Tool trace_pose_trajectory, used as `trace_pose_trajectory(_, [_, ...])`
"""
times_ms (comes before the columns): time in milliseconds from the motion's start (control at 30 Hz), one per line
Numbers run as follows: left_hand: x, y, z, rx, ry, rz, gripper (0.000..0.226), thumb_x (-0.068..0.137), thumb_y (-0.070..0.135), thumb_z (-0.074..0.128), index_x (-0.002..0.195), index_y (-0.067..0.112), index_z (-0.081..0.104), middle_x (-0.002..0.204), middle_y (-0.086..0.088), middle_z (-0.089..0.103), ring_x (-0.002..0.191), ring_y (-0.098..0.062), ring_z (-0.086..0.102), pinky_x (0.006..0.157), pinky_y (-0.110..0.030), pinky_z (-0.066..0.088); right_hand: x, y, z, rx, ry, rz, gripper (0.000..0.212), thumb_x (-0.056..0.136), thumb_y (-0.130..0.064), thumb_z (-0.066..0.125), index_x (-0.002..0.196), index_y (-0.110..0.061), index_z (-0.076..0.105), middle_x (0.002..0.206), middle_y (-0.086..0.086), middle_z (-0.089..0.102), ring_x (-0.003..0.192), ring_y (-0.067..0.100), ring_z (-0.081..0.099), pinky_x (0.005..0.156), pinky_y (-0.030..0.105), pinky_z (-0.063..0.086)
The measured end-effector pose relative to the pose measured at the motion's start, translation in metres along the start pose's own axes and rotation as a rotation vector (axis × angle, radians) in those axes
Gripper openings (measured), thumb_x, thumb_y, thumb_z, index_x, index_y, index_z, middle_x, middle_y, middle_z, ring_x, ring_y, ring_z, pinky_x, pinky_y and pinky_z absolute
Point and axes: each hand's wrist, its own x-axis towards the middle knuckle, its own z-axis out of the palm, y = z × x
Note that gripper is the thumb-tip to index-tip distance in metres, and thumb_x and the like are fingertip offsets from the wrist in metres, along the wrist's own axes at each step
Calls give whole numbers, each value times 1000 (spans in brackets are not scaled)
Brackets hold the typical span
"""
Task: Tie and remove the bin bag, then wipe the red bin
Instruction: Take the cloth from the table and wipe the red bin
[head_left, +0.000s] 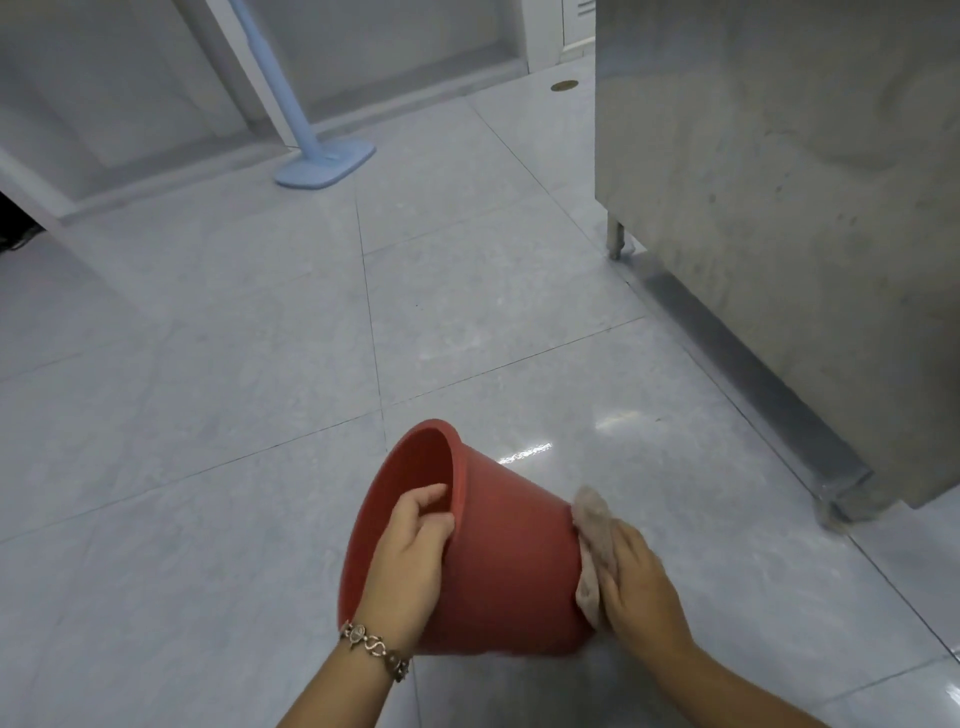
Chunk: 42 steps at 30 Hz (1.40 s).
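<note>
Head view: both hands hold the red bin (509, 561) tipped sideways above the floor (208, 415).
Left hand (410, 551) pinches the rim, mouth facing left; right hand (636, 582) presses a cloth (592, 545) flat against the base, long axis running left-right.

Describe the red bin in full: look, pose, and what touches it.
The red bin is a tapered round bucket, seemingly smooth matte plastic, with a rolled rim. It is tipped on its side above the tiled floor, the wide mouth facing up and left, the narrow base to the right. No bag shows inside. The left hand grips the rim, fingers curled into the mouth. The right hand presses a beige cloth against the base.
</note>
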Motion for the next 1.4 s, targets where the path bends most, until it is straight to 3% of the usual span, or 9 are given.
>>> trace_pose_trajectory(167, [-14,-4,25,261,23,182,23,91,34,47,105,29,63,88,13,72,81,3,64,67,-8,44,-19,-27,19,224,128,141,36,95,-18,48,128,-2,54,126,13,57,116,29,56,98,43,46])
trace_pose_trajectory(300, [-36,0,55,246,-188,199,62,73,53,55,130,31,41,92,20,68,89,1,65,77,-11,45,-21,-95,33,413,169,78,40,90,-41,45,121,-20,58,116,-4,57,107,12,56,94,40,49])
trace_pose_trajectory(400, [-25,0,48,191,-169,257,51,82,36,55,130,35,40,97,22,69,89,8,63,78,-6,45,-14,-110,31,421,203,-1,34,93,-19,50,127,-22,54,122,-8,54,112,7,54,99,34,48])
trace_pose_trajectory(533, [-17,2,49,362,-96,306,41,92,18,42,133,18,38,96,3,68,82,-10,65,72,-17,48,-6,-103,21,372,259,-26,41,94,-8,49,134,-13,49,135,-1,50,124,12,46,107,24,36])
trace_pose_trajectory(700, [-15,17,64,653,-162,334,39,90,15,40,129,14,33,91,-15,69,78,-34,64,60,-36,40,17,-102,1,535,276,141,20,97,-28,46,96,-46,56,100,-15,58,94,3,59,75,16,47])
trace_pose_trajectory(800, [-16,30,81,835,-243,384,45,85,4,40,128,12,29,103,-13,67,86,-35,64,60,-34,34,35,-94,-27,656,231,251,20,95,-46,47,81,-40,60,81,-13,67,75,2,64,59,16,45])
trace_pose_trajectory(967, [-33,50,120,915,-360,443,33,83,-2,36,113,9,34,103,-17,64,87,-40,65,65,-42,46,72,-57,-82,716,-25,300,31,94,-45,51,104,-21,68,93,7,75,85,22,70,73,35,56])
trace_pose_trajectory(1200, [-32,62,168,909,-368,350,37,83,-7,36,119,-1,33,105,-23,63,92,-42,63,62,-38,38,126,-29,-164,824,101,370,31,90,-37,62,115,-18,64,106,8,70,92,21,70,83,36,56])
trace_pose_trajectory(1400, [-29,61,185,831,-373,213,35,83,-6,39,117,2,34,107,-19,64,96,-39,63,70,-40,46,146,-32,-212,1001,105,262,26,95,-24,55,117,-12,61,82,0,75,68,11,72,53,23,57])
